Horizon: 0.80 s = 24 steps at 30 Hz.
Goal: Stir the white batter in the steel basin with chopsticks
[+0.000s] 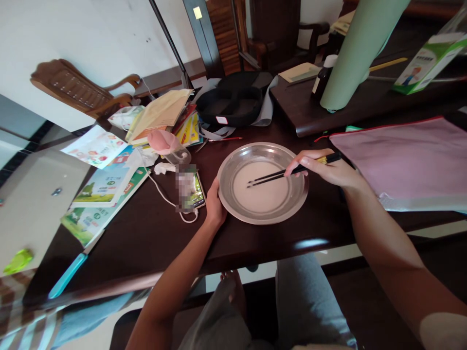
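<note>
A round steel bowl [296, 201] with a pale, milky liquid in it sits on the dark wooden table [146, 233] in front of me. My left hand [214, 204] grips the bowl's left rim. My right hand [326, 167] is closed on a pair of black chopsticks [272, 176]. Their tips reach down into the liquid near the bowl's middle.
A phone [193, 192] on a white cable lies left of the bowl, beside a clear cup with a pink lid [168, 145]. Booklets and papers [105, 189] crowd the left. A pink zip pouch [404, 160] lies right, a black bag [233, 99] and green roll [359, 48] behind.
</note>
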{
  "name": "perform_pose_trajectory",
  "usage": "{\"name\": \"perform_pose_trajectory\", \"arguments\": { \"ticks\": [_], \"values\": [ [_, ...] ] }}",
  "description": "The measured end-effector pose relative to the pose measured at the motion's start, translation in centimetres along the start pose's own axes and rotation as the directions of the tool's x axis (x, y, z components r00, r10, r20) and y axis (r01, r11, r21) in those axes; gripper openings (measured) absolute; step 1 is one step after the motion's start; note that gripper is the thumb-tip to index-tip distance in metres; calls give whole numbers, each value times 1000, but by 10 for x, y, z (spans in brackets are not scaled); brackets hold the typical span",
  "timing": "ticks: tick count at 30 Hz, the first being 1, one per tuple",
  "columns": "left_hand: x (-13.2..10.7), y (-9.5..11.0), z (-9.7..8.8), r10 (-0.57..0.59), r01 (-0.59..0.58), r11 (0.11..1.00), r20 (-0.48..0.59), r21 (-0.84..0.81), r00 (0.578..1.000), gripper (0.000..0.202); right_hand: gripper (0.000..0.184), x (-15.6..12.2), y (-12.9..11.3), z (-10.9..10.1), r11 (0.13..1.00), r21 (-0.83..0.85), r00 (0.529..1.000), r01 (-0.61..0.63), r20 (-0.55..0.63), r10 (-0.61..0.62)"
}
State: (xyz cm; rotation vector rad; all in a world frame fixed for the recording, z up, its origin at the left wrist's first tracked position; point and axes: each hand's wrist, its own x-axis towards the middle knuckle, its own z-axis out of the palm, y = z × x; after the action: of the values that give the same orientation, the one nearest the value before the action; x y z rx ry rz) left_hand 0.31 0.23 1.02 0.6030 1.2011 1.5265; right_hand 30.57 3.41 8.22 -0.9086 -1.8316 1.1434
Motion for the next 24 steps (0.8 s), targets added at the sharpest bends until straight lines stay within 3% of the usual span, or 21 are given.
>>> {"name": "perform_pose_trajectory", "arguments": {
  "ticks": [5,8,13,17,20,24],
  "values": [
    [0,0,-1,-10,10,1000,-9,-1,1000,27,49,-2,6,-16,992,124,986,17,-164,4],
    [0,1,-1,-5,5,1000,-11,-1,1000,26,50,-4,8,-17,979,202,993,9,-121,16],
    [0,0,0,-19,20,1000,22,-12,1000,29,52,0,2,-1,999,36,999,-9,40,8],
    [1,0,-1,-9,9,1000,14,-12,1000,27,50,1,2,-5,1000,-28,996,4,-86,-6],
    [0,0,-1,-17,17,1000,-2,-17,1000,26,50,-2,6,-17,996,92,984,3,-177,13],
    [0,0,-1,-14,14,1000,2,-7,1000,28,51,-5,6,-17,982,188,994,-25,-99,44]
  ]
}}
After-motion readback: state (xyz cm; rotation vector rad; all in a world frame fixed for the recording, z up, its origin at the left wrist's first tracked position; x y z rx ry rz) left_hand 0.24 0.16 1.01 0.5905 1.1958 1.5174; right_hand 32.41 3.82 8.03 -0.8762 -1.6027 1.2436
